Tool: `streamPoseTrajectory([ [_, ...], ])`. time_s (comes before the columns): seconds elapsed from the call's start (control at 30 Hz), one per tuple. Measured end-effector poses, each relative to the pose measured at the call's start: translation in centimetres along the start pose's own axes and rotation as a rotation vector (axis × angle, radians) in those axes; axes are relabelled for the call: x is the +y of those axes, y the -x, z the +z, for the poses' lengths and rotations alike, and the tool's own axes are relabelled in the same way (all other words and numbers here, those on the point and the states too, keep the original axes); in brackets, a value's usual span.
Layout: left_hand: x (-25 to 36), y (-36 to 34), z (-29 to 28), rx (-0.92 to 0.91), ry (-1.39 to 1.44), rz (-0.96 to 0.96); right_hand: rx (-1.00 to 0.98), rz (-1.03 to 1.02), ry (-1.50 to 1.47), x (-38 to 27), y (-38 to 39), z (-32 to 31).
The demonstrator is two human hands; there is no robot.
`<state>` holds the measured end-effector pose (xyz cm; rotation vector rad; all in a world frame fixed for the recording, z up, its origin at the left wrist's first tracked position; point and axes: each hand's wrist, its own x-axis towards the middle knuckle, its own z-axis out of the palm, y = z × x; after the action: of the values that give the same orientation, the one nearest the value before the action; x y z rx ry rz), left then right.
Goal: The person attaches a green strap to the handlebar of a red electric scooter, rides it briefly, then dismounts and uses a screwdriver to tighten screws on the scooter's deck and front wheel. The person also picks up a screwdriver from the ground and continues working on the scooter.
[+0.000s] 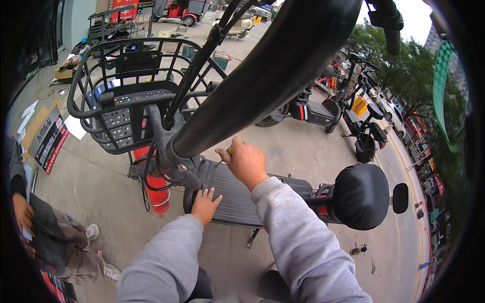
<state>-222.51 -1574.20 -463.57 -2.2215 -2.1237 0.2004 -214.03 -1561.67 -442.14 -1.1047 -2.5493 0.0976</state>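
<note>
A scooter with a black ribbed footboard (236,194) stands in front of me, and its thick black stem (262,76) rises across the view. My left hand (203,208) lies on the near edge of the footboard, fingers spread, holding nothing. Over the front end of the board, by the foot of the stem, my right hand (246,162) is closed round a screwdriver (230,150). Only a bit of its yellow-green handle and a thin shaft pointing down show. The hand hides the rest, and what the tip touches is hard to make out.
A black basket (129,101) is fixed ahead of the stem, with a red fender (156,189) below. The black-covered seat (361,197) is at right. A person (50,237) stands close on the left. Other scooters (366,131) are parked beyond.
</note>
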Motion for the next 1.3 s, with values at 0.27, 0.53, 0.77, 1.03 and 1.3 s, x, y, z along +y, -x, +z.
streamPoseTrajectory([
  [0.27,0.5,1.0,-0.2,0.08,0.021,0.007,-0.045,-0.165,-0.26,1.8,-0.1,-0.2],
  [0.53,0.4,0.6,-0.1,0.145,0.033,-0.004,-0.202,-0.628,-0.061,2.0,-0.7,-2.1],
  [0.77,0.0,0.3,0.6,0.135,0.095,-0.02,-0.191,-0.127,-0.092,-0.2,-1.3,-1.1],
  [1.03,-0.8,-0.3,2.0,0.148,0.089,-0.036,-0.181,-0.234,-0.132,0.7,-2.7,-0.5],
  [1.3,-1.9,-0.8,-4.6,0.05,0.623,-0.158,-0.145,-0.127,-0.18,0.6,-2.5,-0.3],
])
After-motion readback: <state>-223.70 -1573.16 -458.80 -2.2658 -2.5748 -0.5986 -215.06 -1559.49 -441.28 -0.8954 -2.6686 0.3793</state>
